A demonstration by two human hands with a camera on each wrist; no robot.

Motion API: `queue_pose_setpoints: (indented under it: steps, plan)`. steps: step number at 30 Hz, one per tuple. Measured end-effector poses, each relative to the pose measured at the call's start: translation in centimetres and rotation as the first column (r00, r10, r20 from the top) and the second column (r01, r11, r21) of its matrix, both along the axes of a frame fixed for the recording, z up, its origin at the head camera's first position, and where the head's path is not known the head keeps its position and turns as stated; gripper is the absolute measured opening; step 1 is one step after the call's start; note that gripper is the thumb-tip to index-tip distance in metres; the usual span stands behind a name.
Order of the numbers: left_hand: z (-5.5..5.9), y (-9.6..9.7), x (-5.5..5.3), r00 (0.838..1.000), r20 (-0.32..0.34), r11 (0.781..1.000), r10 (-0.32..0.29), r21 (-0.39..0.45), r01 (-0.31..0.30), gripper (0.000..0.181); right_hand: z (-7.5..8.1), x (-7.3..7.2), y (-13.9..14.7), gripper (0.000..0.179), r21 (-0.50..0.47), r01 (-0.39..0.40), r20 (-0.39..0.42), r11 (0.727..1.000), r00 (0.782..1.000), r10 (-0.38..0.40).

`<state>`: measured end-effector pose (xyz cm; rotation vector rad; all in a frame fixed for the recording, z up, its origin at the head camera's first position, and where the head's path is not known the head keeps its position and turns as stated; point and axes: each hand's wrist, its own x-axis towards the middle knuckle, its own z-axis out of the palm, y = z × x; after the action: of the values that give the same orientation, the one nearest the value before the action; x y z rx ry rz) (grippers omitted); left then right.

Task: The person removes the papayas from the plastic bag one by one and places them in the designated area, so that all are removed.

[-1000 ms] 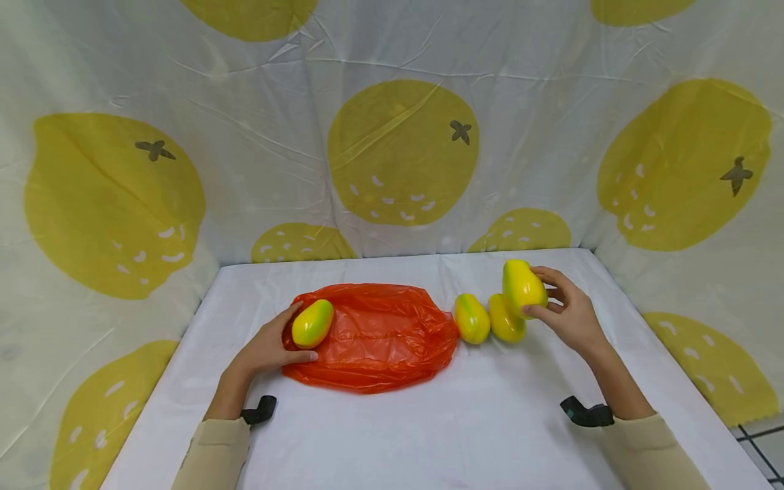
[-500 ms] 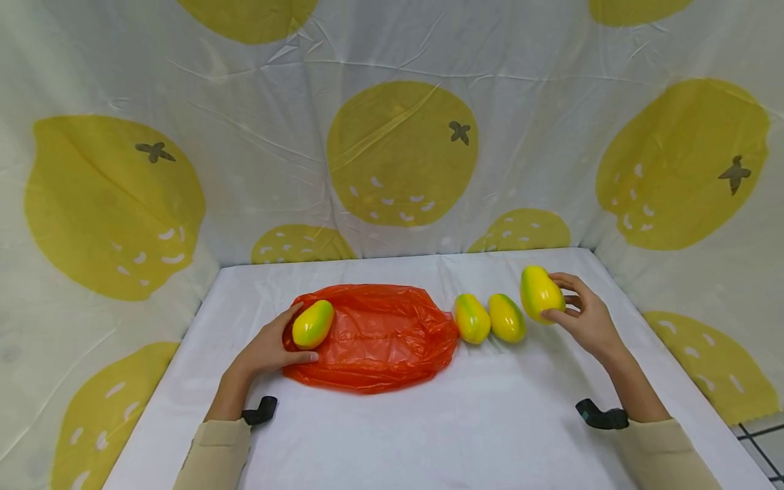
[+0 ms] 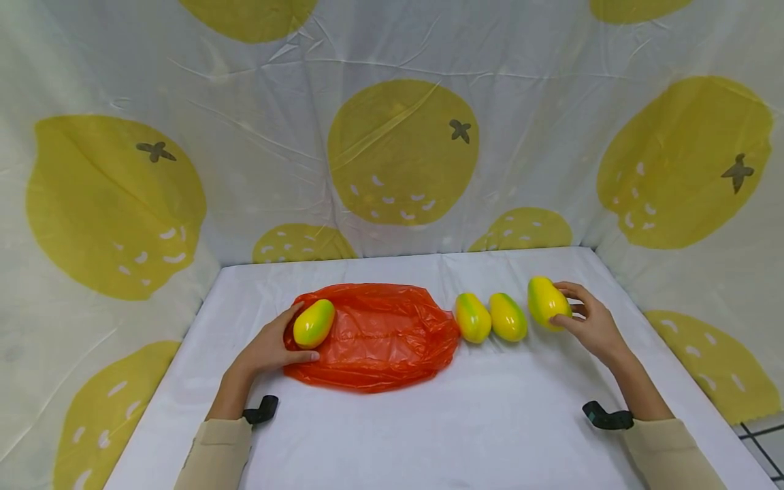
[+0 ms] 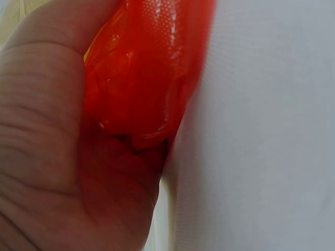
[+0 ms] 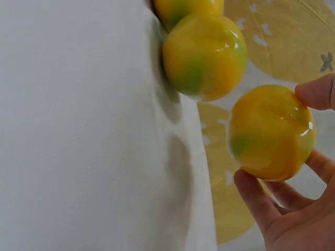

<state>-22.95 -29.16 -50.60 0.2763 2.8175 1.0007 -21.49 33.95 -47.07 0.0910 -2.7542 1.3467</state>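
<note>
My right hand (image 3: 591, 325) pinches a yellow-green mango (image 3: 547, 303) by its right side, thumb in front and fingers behind. In the right wrist view this held mango (image 5: 272, 133) hangs above its shadow on the cloth. My left hand (image 3: 269, 344) grips the left end of a crumpled red plastic bag (image 3: 392, 333). One mango (image 3: 314, 324) lies at that end of the bag, between thumb and fingers. The left wrist view has the red plastic (image 4: 152, 78) inside the curve of the hand, fingertips hidden.
Two more mangoes stand side by side right of the bag, the left mango (image 3: 472, 318) close to its edge and the other mango (image 3: 508, 317) nearer my right hand. White cloth (image 3: 429, 435) covers the table. A lemon-print curtain (image 3: 275, 156) closes off the back and sides.
My right hand has moved right and lowered with its mango, away from the two standing mangoes, uncovering the right one. The left hand and bag stay put.
</note>
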Motion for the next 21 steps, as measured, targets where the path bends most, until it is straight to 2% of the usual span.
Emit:
queue_pose_setpoints:
  steps: [12, 21]
  plan:
    - [0.1, 0.1, 0.0, 1.0, 0.013, 1.0, 0.009, 0.0, -0.009, 0.124, -1.6, -0.5, 0.1, 0.068, 0.036, 0.004, 0.084, 0.999, 0.996, -0.007]
    - [0.0, 0.0, 0.0, 1.0, 0.003, 1.0, 0.006, -0.005, -0.006, 0.124, -2.4, -0.7, 0.0, 0.069, 0.059, 0.013, 0.097, 0.998, 0.995, -0.018]
